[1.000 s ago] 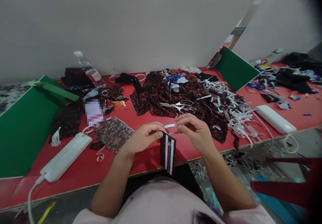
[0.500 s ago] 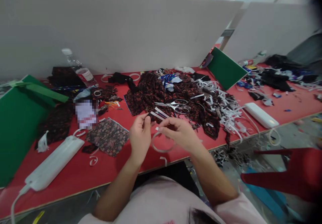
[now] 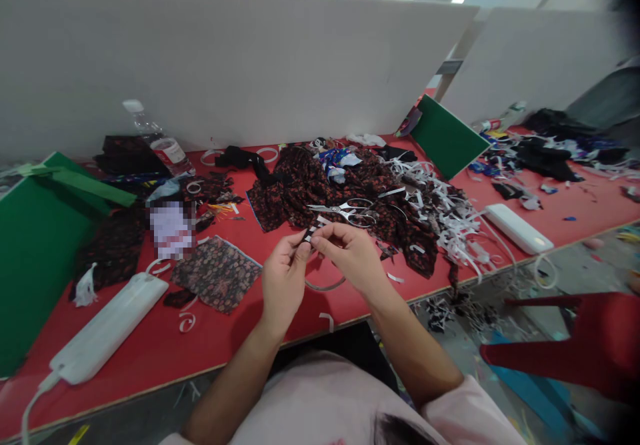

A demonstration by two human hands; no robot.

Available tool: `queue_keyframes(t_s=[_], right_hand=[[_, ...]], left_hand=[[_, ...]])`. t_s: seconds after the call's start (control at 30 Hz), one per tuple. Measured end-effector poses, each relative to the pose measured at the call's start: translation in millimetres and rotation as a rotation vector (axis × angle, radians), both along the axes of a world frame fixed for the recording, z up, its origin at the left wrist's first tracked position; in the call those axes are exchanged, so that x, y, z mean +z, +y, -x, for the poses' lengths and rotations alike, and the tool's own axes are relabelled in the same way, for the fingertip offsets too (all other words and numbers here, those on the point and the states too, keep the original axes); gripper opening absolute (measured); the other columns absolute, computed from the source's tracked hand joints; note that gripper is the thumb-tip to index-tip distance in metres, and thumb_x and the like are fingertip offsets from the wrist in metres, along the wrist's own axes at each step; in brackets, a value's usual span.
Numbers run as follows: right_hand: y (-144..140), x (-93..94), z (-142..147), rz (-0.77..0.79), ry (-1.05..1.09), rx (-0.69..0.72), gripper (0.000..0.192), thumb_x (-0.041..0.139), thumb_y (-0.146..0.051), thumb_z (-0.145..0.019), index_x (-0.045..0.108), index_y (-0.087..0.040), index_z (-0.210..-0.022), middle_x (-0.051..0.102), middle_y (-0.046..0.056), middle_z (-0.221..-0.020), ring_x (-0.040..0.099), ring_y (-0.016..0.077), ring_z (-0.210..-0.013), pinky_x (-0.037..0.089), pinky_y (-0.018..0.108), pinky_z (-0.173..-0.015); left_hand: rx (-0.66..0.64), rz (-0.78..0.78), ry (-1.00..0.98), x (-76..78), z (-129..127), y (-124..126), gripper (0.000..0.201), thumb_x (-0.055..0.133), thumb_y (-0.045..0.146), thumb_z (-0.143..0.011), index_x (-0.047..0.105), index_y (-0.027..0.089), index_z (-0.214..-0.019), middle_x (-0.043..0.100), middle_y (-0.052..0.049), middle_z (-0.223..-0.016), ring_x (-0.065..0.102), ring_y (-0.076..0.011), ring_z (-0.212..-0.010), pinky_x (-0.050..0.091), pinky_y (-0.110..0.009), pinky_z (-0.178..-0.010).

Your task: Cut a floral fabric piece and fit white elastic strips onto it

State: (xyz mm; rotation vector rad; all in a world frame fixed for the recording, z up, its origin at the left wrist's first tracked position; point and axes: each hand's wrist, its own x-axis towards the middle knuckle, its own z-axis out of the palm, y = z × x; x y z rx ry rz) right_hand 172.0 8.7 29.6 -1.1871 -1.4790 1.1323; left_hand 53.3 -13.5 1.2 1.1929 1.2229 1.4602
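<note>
"Since the worktop [image 3: 215, 341] is so cluttered, what stands at its left end?"

"A green board [image 3: 30, 268], tilted, with a white power strip [image 3: 110, 328] lying just beside it. Farther back is a bottle [image 3: 169, 155]. In front of that sits a blurred-out item [image 3: 171, 229], and nearer still a floral patch [image 3: 217, 275] lies flat."

"And the left hand [image 3: 283, 275]?"

"Right of the patch, above the worktop. Its thumb and fingers pinch a small dark piece [image 3: 309, 234] with white stripes."

"Where exactly is that piece?"

"Between the two hands, in front of the dark cloth [image 3: 295, 188]. The right hand [image 3: 347, 255] meets it from the other side, thumb and forefinger pinched together at its striped end."

"What about the pale band [image 3: 327, 288]?"

"It curves below, between the hands. I can't tell which one grips it; the fingers hide its ends."

"Anything farther right?"

"Just behind the right hand, scissors [image 3: 343, 212] lie on the cloth, blades pointing left. Then comes a heap of white strips [image 3: 450, 215], a second power strip [image 3: 520, 228], and a red stool [image 3: 600, 338] beyond the worktop's near edge."
</note>
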Motion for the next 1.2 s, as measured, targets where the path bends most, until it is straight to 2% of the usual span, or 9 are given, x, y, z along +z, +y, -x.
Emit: queue_keyframes(t_s=[0.17,0.5,0.67,0.77,0.83,0.93,1.03,1.2], right_hand=[[-1,6.9,-2,-0.059,-0.099,-0.003,0.011,0.058,-0.026,-0.076,0.063,-0.016,-0.073,0.062,-0.001,-0.065,0.053,0.0092,-0.057,0.042,0.020,-0.054],[-4,6.4,-2,-0.100,-0.151,-0.069,0.010,0.058,-0.023,-0.076,0.065,-0.016,-0.075,0.066,0.002,-0.072,0.058,0.0121,-0.064,0.045,0.022,-0.059],[-9,7.0,0,-0.126,-0.137,-0.041,0.013,0.057,-0.026,-0.079,0.067,-0.017,-0.081,0.067,0.002,-0.076,0.058,0.0114,-0.061,0.045,0.022,-0.057],[-17,9.1,-2,-0.117,-0.153,0.080,0.024,0.049,-0.030,-0.086,0.067,-0.021,-0.099,0.067,0.002,-0.081,0.056,0.0100,-0.055,0.044,0.022,-0.053],[-24,10.9,-7,-0.107,-0.204,0.143,0.032,0.044,-0.032,-0.089,0.058,-0.023,-0.116,0.067,0.002,-0.081,0.058,0.0109,-0.057,0.044,0.022,-0.054],[-33,12.5,-16,-0.121,-0.331,0.127,0.043,0.044,-0.032,-0.089,0.042,-0.023,-0.131,0.068,0.002,-0.082,0.060,0.0137,-0.066,0.044,0.024,-0.060],[-38,12.0,-25,-0.113,-0.423,0.101,0.039,0.044,-0.032,-0.089,0.044,-0.021,-0.127,0.067,0.002,-0.080,0.059,0.0141,-0.067,0.042,0.025,-0.062],[-41,10.9,-33,-0.089,-0.379,0.102,0.026,0.042,-0.031,-0.090,0.047,-0.020,-0.113,0.058,-0.003,-0.064,0.055,0.0121,-0.059,0.040,0.022,-0.058]], left_hand=[[0.018,0.005,0.093,6.8,3,-2,0.025,0.054,0.035,-0.082,0.065,0.019,-0.099,0.069,-0.006,-0.097,0.063,-0.0183,-0.091,0.048,-0.030,-0.083],[0.063,-0.079,0.470,8.4,4,-5,0.028,0.048,0.035,-0.086,0.062,0.022,-0.106,0.070,-0.004,-0.094,0.063,-0.0172,-0.085,0.046,-0.027,-0.075],[0.177,-0.144,0.551,5.0,4,-3,0.026,0.045,0.033,-0.087,0.061,0.020,-0.102,0.069,-0.005,-0.092,0.064,-0.0169,-0.084,0.046,-0.026,-0.073],[0.233,-0.129,0.495,3.1,5,-1,0.026,0.044,0.035,-0.087,0.060,0.019,-0.100,0.069,-0.005,-0.087,0.064,-0.0163,-0.081,0.047,-0.027,-0.073],[0.232,-0.089,0.415,2.9,6,0,0.027,0.045,0.036,-0.086,0.059,0.019,-0.101,0.069,-0.004,-0.085,0.065,-0.0160,-0.079,0.049,-0.028,-0.073],[0.240,-0.057,0.207,4.1,7,4,0.030,0.045,0.039,-0.086,0.058,0.018,-0.103,0.067,-0.006,-0.091,0.066,-0.0160,-0.080,0.052,-0.029,-0.074],[0.280,-0.072,0.034,5.3,9,8,0.031,0.047,0.040,-0.085,0.058,0.016,-0.102,0.066,-0.007,-0.092,0.066,-0.0161,-0.081,0.053,-0.031,-0.076],[0.300,-0.086,-0.102,6.6,10,14,0.026,0.051,0.039,-0.083,0.058,0.016,-0.094,0.068,-0.006,-0.090,0.067,-0.0161,-0.080,0.054,-0.034,-0.080]])
